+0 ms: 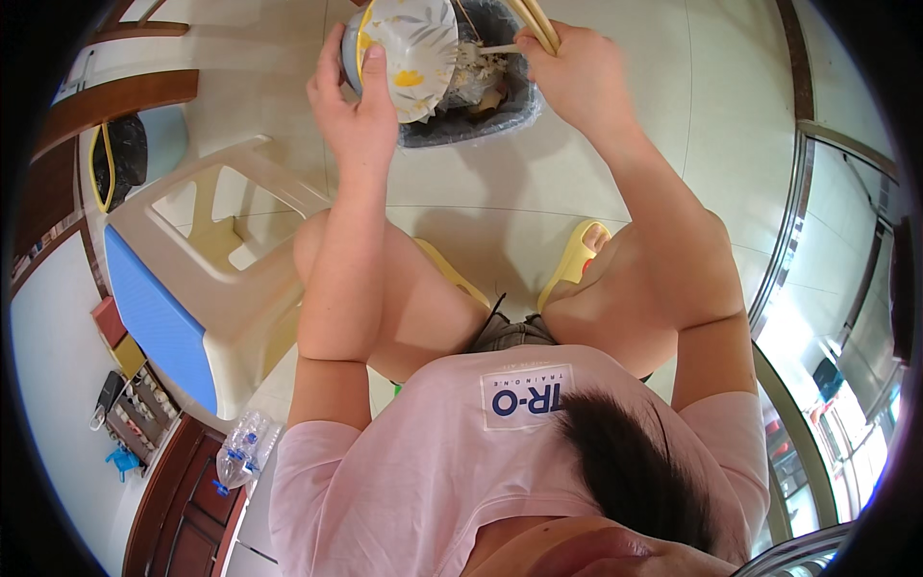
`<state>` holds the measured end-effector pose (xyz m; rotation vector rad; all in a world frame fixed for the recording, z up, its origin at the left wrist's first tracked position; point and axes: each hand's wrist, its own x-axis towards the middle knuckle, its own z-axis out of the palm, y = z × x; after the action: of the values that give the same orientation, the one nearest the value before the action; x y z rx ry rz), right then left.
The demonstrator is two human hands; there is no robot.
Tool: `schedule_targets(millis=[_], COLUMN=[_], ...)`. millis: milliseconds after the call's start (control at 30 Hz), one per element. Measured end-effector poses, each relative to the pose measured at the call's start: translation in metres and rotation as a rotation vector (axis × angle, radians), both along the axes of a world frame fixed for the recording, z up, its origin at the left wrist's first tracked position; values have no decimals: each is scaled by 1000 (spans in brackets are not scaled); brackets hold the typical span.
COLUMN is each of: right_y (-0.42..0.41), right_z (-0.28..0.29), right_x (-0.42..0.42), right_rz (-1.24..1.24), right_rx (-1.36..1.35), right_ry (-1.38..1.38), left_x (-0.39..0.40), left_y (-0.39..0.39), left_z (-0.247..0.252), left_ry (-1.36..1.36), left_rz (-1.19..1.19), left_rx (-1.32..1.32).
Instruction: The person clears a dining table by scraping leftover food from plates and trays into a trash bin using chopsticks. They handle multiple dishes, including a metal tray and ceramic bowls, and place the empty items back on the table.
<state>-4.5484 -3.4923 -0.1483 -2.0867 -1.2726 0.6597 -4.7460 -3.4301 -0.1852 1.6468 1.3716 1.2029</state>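
My left hand (357, 126) grips a patterned bowl (414, 58), thumb over its rim and fingers around its outside. The bowl is tilted on its side, its white inside bearing grey leaves and yellow flowers. A blue-grey surface shows behind its yellow rim; whether that is a second stacked bowl I cannot tell. In my right hand (584, 83) are wooden chopsticks (535, 25) and a pale fork-like utensil (497, 50), which points toward the bowl. Beneath both hands stands a dark bin (469, 133) with a clear plastic liner, holding food scraps and crumpled plastic (479, 83).
At left, a beige plastic stool (238, 288) with a blue top lies tipped over beside my leg. Beyond it sits a container with a black bag (122, 162). Empty plastic bottles (245, 447) lie at lower left. A framed glass door (800, 238) borders the right side.
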Motion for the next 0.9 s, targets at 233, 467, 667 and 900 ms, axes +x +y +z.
schedule_targets(millis=[233,467,667,900], right_y=[1,-11,-10,-19], right_z=[-5,10,5,2], right_x=[8,-11,-6,-19], right_rz=[-3,63,23,97], right_rx=[-47,-145,22,43], right_ry=[-31,361,120,109], left_x=[-1,1,-1,1], left_y=[1,4,5,4], left_z=[0,6,10,11], left_ry=[-14,-311,-412,-393], left_rz=[24,43,78,84], left_rx=[-19,-152,-218,-202])
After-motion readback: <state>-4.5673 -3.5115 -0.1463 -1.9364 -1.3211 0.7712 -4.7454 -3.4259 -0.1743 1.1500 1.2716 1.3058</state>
